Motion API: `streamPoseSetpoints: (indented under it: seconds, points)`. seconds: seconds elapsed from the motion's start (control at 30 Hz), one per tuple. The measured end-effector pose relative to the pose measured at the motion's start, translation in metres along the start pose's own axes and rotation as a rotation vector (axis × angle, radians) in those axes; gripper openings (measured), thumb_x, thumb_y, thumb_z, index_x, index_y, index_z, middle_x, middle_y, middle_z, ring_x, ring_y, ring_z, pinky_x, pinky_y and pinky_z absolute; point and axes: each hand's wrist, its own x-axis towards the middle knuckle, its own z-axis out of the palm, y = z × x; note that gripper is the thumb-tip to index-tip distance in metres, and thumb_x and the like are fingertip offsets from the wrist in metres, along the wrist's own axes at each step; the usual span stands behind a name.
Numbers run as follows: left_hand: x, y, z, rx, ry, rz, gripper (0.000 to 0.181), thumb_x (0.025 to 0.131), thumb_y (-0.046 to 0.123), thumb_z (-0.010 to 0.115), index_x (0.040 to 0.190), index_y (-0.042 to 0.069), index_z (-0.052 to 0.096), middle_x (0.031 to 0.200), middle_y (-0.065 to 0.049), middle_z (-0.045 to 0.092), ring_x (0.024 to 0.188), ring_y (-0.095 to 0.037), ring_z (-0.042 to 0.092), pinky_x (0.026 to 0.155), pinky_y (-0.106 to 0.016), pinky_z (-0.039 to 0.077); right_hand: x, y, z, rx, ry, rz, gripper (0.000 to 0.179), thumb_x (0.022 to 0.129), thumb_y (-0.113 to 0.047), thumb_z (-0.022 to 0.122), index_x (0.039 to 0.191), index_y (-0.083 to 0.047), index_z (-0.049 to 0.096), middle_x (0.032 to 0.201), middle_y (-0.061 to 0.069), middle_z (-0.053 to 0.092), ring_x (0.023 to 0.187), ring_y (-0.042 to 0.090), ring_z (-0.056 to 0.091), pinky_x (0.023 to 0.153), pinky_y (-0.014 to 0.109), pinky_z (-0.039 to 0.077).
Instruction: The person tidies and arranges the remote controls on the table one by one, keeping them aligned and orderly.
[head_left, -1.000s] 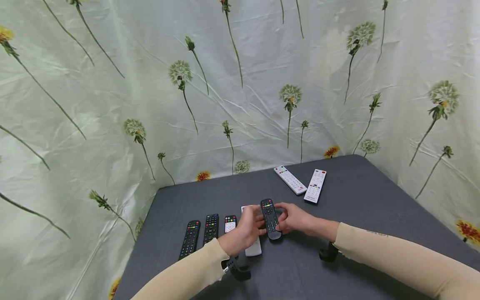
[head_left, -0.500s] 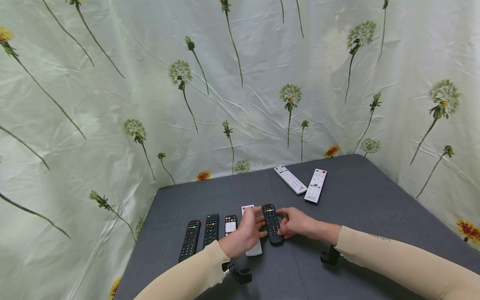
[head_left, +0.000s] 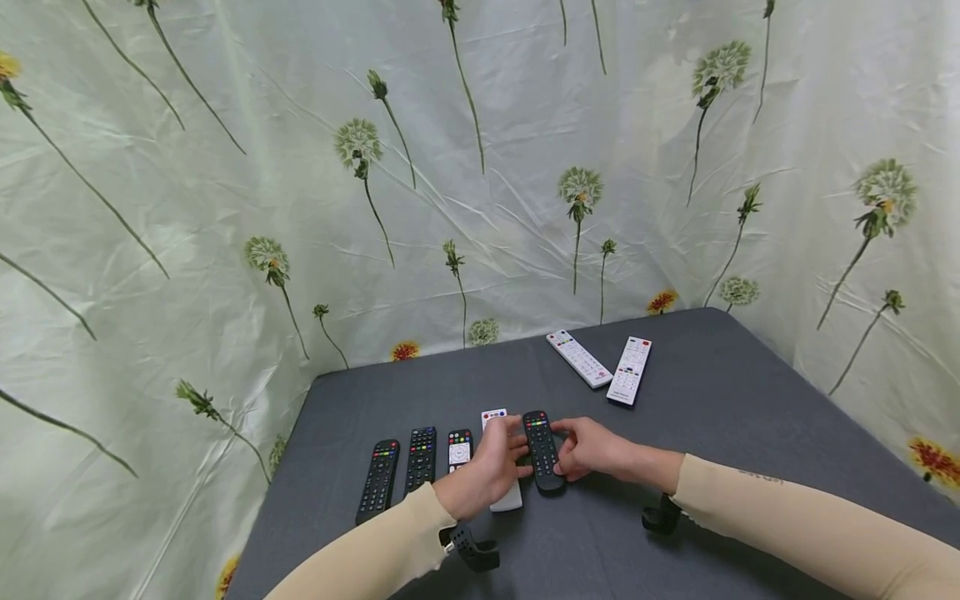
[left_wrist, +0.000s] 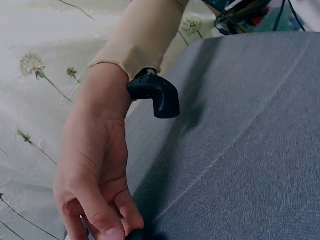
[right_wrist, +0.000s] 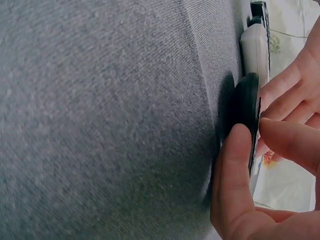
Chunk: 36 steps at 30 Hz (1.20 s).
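My right hand point(head_left: 588, 448) pinches the right edge of a black remote control point(head_left: 543, 457) with coloured buttons. In the right wrist view, the remote control's underside sits close to the cloth with a dark shadow beside it; whether it lies fully flat I cannot tell. My left hand point(head_left: 487, 464) is held over a white remote control point(head_left: 507, 497), hiding its middle. The left fingers are loosely extended, their tips close to the black remote control's left edge; contact is unclear. The left wrist view shows the left hand point(left_wrist: 95, 170) from the thumb side, near a dark end at the bottom edge.
Left of the hands lie two black remote controls point(head_left: 378, 479) point(head_left: 422, 458) and one with a white button panel point(head_left: 460, 450), partly behind the left arm. Two white remote controls point(head_left: 580, 358) point(head_left: 629, 371) lie farther back. A flowered curtain point(head_left: 480, 167) borders the grey-clothed table point(head_left: 712, 383).
My right hand has brought the black remote control down and slightly nearer to me, alongside the white one. The left hand has stayed almost in place.
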Motion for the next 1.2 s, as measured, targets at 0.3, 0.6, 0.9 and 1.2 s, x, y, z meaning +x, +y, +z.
streamPoseSetpoints:
  seconds: [0.3, 0.6, 0.9, 1.2]
  points:
    - [0.004, 0.012, 0.004, 0.149, 0.024, 0.115, 0.058, 0.086, 0.02, 0.047, 0.136, -0.002, 0.029, 0.142, -0.021, 0.025, 0.13, -0.037, 0.022, 0.104, -0.048, 0.022, 0.003, -0.012, -0.017, -0.083, 0.016, -0.023, 0.071, 0.07, 0.002, 0.068, 0.133, 0.007, 0.035, 0.086, 0.017, 0.058, 0.069, 0.021, 0.06, 0.062, 0.044, 0.053]
    - [0.03, 0.033, 0.025, 0.093, 0.055, 0.174, 0.052, 0.088, 0.013, 0.044, 0.138, 0.004, 0.033, 0.134, -0.021, 0.034, 0.123, -0.039, 0.032, 0.099, -0.05, 0.03, 0.013, -0.046, -0.057, -0.177, 0.136, -0.056, 0.049, 0.081, -0.01, 0.065, 0.126, -0.005, 0.049, 0.096, 0.012, 0.059, 0.083, 0.022, 0.06, 0.073, 0.043, 0.051]
    - [0.079, 0.05, 0.056, -0.026, 0.162, 0.17, 0.042, 0.086, 0.013, 0.047, 0.128, 0.006, 0.047, 0.122, -0.012, 0.044, 0.107, -0.033, 0.043, 0.089, -0.049, 0.04, 0.036, -0.067, -0.107, -0.12, 0.217, -0.005, 0.046, 0.092, -0.016, 0.051, 0.135, -0.005, 0.039, 0.123, 0.019, 0.048, 0.107, 0.034, 0.051, 0.087, 0.046, 0.044]
    - [0.124, 0.04, 0.075, -0.148, 0.187, 0.119, 0.041, 0.085, 0.021, 0.045, 0.122, 0.004, 0.046, 0.126, -0.014, 0.04, 0.111, -0.036, 0.035, 0.096, -0.055, 0.029, 0.061, -0.067, -0.134, -0.014, 0.27, 0.077, 0.048, 0.095, -0.017, 0.043, 0.139, -0.004, 0.032, 0.132, 0.025, 0.04, 0.117, 0.039, 0.041, 0.095, 0.049, 0.037]
